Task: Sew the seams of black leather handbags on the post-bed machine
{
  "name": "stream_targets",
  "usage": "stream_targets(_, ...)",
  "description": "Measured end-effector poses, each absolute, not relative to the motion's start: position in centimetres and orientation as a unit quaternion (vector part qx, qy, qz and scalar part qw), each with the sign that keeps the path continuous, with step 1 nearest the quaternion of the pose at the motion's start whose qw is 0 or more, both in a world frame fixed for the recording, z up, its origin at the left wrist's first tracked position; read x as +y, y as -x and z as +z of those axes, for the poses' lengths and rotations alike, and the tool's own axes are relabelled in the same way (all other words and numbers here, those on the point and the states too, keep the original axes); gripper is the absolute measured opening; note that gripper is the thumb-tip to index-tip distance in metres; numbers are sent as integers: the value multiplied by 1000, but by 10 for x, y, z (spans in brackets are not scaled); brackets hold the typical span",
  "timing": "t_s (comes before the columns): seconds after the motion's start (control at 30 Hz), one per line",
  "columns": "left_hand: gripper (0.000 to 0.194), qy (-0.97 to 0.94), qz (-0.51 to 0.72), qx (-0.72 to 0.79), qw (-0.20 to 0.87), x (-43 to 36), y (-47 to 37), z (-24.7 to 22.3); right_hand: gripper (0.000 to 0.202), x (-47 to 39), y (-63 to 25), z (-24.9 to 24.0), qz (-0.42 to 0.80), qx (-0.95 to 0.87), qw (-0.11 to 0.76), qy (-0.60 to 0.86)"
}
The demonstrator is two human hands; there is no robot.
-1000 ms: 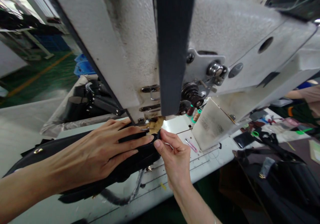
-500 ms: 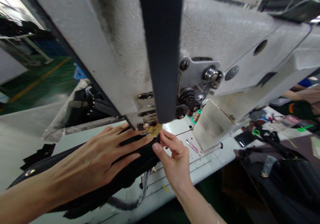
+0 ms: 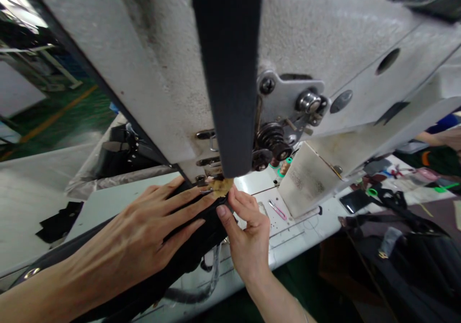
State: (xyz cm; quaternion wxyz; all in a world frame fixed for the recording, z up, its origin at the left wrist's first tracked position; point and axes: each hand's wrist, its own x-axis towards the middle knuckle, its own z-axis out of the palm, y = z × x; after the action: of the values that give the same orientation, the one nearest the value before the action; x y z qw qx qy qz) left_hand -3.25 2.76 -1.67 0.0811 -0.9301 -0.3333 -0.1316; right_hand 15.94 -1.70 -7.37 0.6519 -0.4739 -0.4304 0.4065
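Observation:
Black fabric (image 3: 187, 251) with a metal eyelet at its left end lies under the head of a large white sewing machine (image 3: 162, 73). My left hand (image 3: 151, 227) rests flat on it, fingers spread and pointing at the stitching area. Close by on the right, my right hand (image 3: 247, 222) pinches the fabric's edge between thumb and fingers. Just beyond the fingertips sits a yellowish piece (image 3: 221, 186) below the machine head. The needle itself is hidden behind the dark vertical bar (image 3: 234, 83).
On the machine bed lies a pink-handled small tool (image 3: 277, 209). Thread spools (image 3: 285, 167) stand behind it. To the right are a phone (image 3: 355, 201) and a dark bag (image 3: 414, 256). Black pieces (image 3: 117, 155) fill a covered bin at left. Another person's arm shows far right.
The black fabric and both hands have shifted slightly, the right hand a little to the left. The view has moved a bit closer to the machine head.

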Motion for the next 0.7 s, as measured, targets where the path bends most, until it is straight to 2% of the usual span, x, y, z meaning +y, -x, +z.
stream_targets(0.37,53,908,-117,-391,97,6,17,-13,32,-9,-169,-76,468,-422,650,424)
stream_targets(0.7,66,871,-145,-428,191,-13,-7,-13,32,-5,-172,-82,520,-385,658,386)
